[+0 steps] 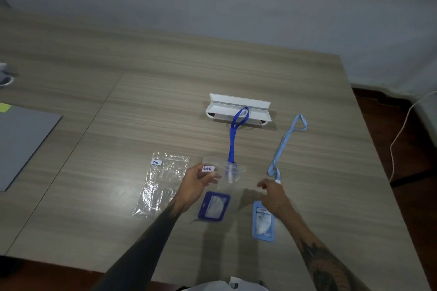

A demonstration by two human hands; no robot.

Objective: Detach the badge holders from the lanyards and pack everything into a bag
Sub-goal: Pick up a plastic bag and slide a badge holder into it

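Note:
My left hand [198, 181] pinches a small clear zip bag [230, 172] by its labelled corner, lifted just above the table. Behind the bag, the dark blue lanyard [233, 139] stretches away toward a white box. Flat below my left hand lies the dark blue badge holder [214, 206], apart from its lanyard. My right hand [272, 192] hovers with fingers spread and holds nothing, just by the clip end of the light blue lanyard [283, 146]. The light blue badge holder [263, 221] rests under my right wrist.
A second, larger clear zip bag [163, 183] with a label lies flat to the left. A white open box [237, 108] sits further back. A grey laptop [21, 142] is at the left edge. The table's right edge drops to a floor with a white cable [399, 134].

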